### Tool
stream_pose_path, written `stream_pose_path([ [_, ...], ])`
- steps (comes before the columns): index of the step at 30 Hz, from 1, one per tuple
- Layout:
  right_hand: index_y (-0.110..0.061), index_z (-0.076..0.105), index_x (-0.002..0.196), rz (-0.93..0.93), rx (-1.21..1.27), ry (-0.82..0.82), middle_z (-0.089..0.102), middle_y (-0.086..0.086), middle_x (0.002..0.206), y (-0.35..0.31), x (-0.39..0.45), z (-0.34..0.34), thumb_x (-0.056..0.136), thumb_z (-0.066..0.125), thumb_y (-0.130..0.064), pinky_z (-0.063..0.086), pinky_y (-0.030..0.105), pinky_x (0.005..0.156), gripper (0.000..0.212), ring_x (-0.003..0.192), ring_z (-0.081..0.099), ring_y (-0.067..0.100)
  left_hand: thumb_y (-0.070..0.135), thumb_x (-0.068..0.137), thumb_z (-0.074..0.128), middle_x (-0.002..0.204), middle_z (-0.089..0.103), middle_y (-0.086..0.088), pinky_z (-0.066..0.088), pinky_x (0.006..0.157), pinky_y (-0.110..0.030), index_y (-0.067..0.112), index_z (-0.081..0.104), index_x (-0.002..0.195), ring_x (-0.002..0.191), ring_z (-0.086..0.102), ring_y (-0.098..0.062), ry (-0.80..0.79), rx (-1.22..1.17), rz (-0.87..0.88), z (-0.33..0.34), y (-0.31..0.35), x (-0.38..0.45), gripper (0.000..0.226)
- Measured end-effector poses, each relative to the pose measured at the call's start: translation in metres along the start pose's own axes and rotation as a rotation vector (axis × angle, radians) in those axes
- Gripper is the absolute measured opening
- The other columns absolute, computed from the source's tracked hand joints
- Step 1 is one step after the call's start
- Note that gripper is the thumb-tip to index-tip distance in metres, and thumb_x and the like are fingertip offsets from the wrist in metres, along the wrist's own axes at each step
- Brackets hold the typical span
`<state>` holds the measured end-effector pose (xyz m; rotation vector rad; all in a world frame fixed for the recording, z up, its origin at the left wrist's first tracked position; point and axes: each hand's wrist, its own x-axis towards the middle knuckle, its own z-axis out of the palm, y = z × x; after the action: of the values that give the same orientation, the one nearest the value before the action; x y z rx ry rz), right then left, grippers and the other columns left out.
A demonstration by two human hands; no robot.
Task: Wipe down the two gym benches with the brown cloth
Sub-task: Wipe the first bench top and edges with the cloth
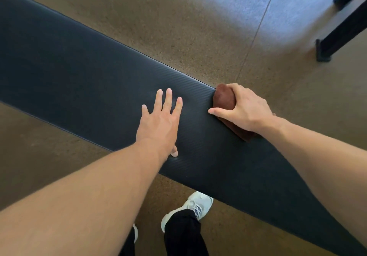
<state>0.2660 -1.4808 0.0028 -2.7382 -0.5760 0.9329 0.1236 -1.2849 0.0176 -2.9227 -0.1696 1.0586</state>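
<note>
Brown cloth [224, 99] sits bunched at the far edge of the gym bench pad [79, 73], gripped by our right hand [244, 110] for pressure. Left hand [160, 122] lies flat, fingers spread, prob. bracing us w/ the lean.

Bench pad [89, 73] runs diagonally under both hands, cloth [224, 99] gripped by right hand [246, 110] on pad's far edge, left hand [160, 122] flat on pad left of the grip, shoe [190, 206] on floor [178, 17] nearside below.
</note>
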Motion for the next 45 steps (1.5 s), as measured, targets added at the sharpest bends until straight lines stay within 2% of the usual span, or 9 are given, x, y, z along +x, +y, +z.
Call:
stream_pose_path([
  [3,-0.039,0.057,0.122,0.057,0.104,0.039,0.066,-0.004,0.122,0.002,0.003,0.002,0.088,0.037,-0.069,0.044,0.044,0.096,0.05,0.115,0.059,0.025,0.066,0.06,0.085,0.165,-0.022,-0.017,0.025,0.119,-0.059,0.016,-0.017,0.158,0.153,-0.016,-0.038,-0.002,0.001,0.001,0.001,0.001,0.001,0.15],
  [5,-0.032,0.067,0.099,0.222,0.531,0.134,0.071,0.001,0.115,0.004,0.009,-0.001,0.094,0.036,-0.061,0.042,0.038,0.098,0.043,0.108,0.062,0.022,0.067,0.06,0.084,0.164,-0.023,-0.017,0.026,0.119,-0.059,0.015,-0.018,0.157,0.153,-0.016,-0.038,-0.003,0.005,0.001,0.002,0.001,0.001,0.15],
  [8,-0.02,0.077,0.106,0.431,1.185,0.19,0.075,-0.002,0.113,0.009,0.012,-0.012,0.081,0.044,-0.09,0.035,0.033,0.115,0.081,0.111,0.066,0.01,0.068,0.06,0.084,0.164,-0.022,-0.018,0.026,0.118,-0.058,0.015,-0.017,0.157,0.153,-0.016,-0.038,0.0,0.013,0.005,0.002,0.001,0.001,0.15],
  [12,-0.03,0.057,0.137,0.213,0.35,0.02,0.064,0.006,0.134,-0.002,0.01,-0.003,0.092,0.017,-0.081,0.037,0.047,0.111,0.079,0.126,0.057,0.031,0.069,0.059,0.084,0.165,-0.022,-0.018,0.026,0.118,-0.058,0.015,-0.017,0.157,0.153,-0.016,-0.039,-0.01,0.009,0.006,-0.001,0.001,0.001,0.15],
  [15,-0.035,0.055,0.134,0.049,-0.027,0.19,0.064,-0.003,0.129,-0.021,-0.001,0.02,0.095,0.021,-0.076,0.039,0.046,0.098,0.065,0.122,0.056,0.027,0.068,0.059,0.084,0.165,-0.022,-0.018,0.026,0.118,-0.059,0.016,-0.018,0.157,0.153,-0.016,-0.039,-0.017,0.006,0.001,-0.003,0.002,-0.001,0.15],
  [25,-0.03,0.058,0.116,-0.13,0.027,0.199,0.065,-0.003,0.116,-0.107,0.054,0.028,0.089,0.036,-0.074,0.039,0.044,0.088,0.057,0.11,0.063,0.024,0.062,0.058,0.088,0.167,-0.018,-0.012,0.024,0.12,-0.059,0.022,-0.01,0.159,0.153,-0.015,-0.035,-0.007,-0.042,-0.006,-0.006,0.001,-0.002,0.146],
  [33,-0.029,0.055,0.095,0.153,-0.036,0.257,0.07,0.005,0.1,0.032,-0.001,-0.001,0.09,0.039,-0.065,0.036,0.038,0.074,0.039,0.099,0.066,0.035,0.071,0.056,0.083,0.165,-0.025,-0.012,0.025,0.12,-0.055,0.019,-0.021,0.156,0.153,-0.018,-0.034,-0.042,0.029,-0.032,-0.007,0.004,-0.002,0.153],
  [41,-0.033,0.064,0.123,-0.02,0.026,0.379,0.069,-0.006,0.124,0.07,-0.046,0.02,0.099,0.049,-0.055,0.036,0.043,0.114,0.036,0.122,0.058,0.021,0.071,0.054,0.084,0.165,-0.024,-0.009,0.03,0.116,-0.054,0.021,-0.019,0.157,0.153,-0.018,-0.032,-0.028,0.02,-0.036,-0.006,0.004,-0.001,0.154],
  [45,-0.026,0.065,0.128,-0.028,0.103,0.455,0.066,0.001,0.135,0.045,-0.039,0.027,0.105,0.049,-0.044,0.03,0.035,0.115,0.034,0.132,0.053,0.024,0.074,0.051,0.084,0.166,-0.024,-0.005,0.033,0.114,-0.053,0.025,-0.017,0.158,0.154,-0.016,-0.029,0.01,-0.016,-0.021,-0.003,-0.001,-0.003,0.155],
])
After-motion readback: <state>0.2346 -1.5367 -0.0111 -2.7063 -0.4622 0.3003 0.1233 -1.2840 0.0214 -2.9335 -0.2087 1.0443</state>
